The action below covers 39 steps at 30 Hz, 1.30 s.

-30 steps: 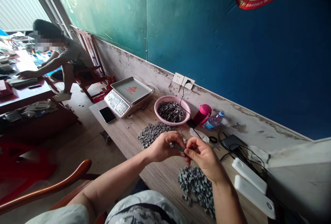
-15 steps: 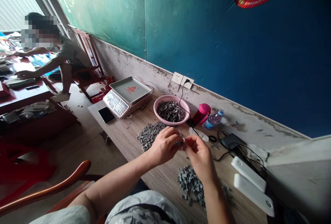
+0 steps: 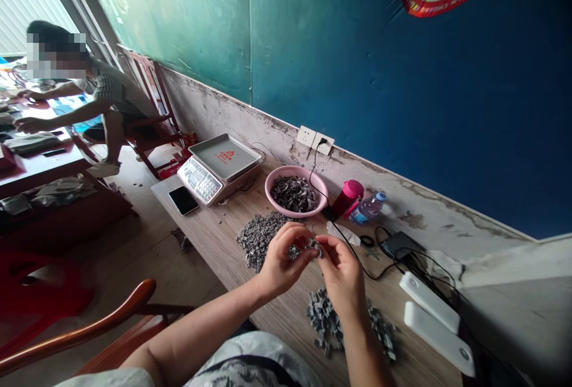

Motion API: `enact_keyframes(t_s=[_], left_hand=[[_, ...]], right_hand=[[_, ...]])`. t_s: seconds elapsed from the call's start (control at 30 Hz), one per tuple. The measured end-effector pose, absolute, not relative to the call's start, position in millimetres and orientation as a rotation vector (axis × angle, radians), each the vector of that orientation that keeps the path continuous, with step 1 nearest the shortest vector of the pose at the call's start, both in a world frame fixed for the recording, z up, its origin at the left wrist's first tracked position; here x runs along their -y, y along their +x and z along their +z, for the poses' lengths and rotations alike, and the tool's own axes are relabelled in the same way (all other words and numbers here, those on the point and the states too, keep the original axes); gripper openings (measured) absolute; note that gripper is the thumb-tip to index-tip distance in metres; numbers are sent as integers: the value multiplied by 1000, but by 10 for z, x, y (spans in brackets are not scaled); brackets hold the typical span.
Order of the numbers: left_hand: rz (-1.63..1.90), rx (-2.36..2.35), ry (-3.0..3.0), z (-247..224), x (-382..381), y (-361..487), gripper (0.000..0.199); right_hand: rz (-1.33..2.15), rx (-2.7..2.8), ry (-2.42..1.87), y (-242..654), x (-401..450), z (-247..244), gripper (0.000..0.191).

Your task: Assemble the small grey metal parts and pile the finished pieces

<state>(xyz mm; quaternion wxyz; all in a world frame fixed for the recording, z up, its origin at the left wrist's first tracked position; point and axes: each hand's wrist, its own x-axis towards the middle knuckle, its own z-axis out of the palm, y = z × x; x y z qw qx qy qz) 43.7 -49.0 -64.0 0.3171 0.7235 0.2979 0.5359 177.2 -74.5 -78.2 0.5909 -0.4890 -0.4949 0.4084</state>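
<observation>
My left hand (image 3: 283,259) and my right hand (image 3: 342,271) meet over the table, fingertips pinched together on a small grey curved piece (image 3: 314,246). Its exact kind is too small to make out. Behind my left hand spreads a pile of small grey pieces (image 3: 259,235). A second pile of grey block-like pieces (image 3: 322,315) lies under my right wrist and forearm, partly hidden by them. Farther back, a pink basket (image 3: 270,197) holds dark grey curved strips (image 3: 292,193).
A weighing scale (image 3: 218,167) and a phone (image 3: 183,200) sit at the table's far left. Along the wall stand a pink flask (image 3: 348,197), a water bottle (image 3: 369,207), cables and white bars (image 3: 438,336). A seated person (image 3: 107,89) works at another table.
My left fingers have opened out into a rounder pinch, and the small grey piece shows more clearly between my hands. The seated person's arms and head have shifted left.
</observation>
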Motion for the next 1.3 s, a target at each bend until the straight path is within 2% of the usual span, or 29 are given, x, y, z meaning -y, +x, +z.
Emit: enact_keyframes(t_s=[0.23, 0.43, 0.7, 0.9, 1.1, 1.3], left_hand=[[1476, -671, 2135, -669, 476, 389, 28], [1455, -588, 2211, -683, 455, 391, 24], [1427, -512, 2388, -602, 374, 349, 14], [1391, -570, 2015, -580, 468, 413, 8], [1237, -435, 1258, -545, 556, 456, 11], [1125, -489, 1298, -568, 519, 384, 16]], right_hand=[[1101, 1014, -1004, 1772, 707, -821, 29], [1271, 1017, -908, 1775, 713, -818, 26], [1310, 945, -896, 1781, 734, -830, 26], [1360, 892, -817, 1751, 737, -839, 23], [1049, 1045, -953, 1768, 694, -874, 19], [897, 1251, -963, 1895, 727, -779, 11]])
